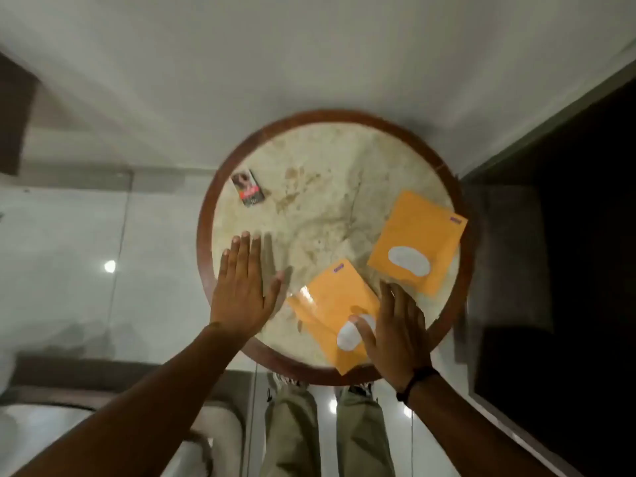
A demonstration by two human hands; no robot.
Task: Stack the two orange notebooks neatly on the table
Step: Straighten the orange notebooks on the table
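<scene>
Two orange notebooks lie apart on a round marble table [320, 187] with a dark wooden rim. The nearer notebook [327, 304] sits at the front edge, tilted, its corner over the rim. The farther notebook [418, 241] lies at the right edge, also tilted. Each has a white oval label. My right hand [395, 333] is flat with fingers spread, over the right side of the nearer notebook, thumb on its label. My left hand [242, 290] hovers flat and open over the table's left front, holding nothing.
A small dark printed card or packet [248, 187] lies on the table's left side. The table stands on a glossy pale floor. A dark panel [568, 270] runs along the right. My legs and shoes [323, 425] show below the table's front edge.
</scene>
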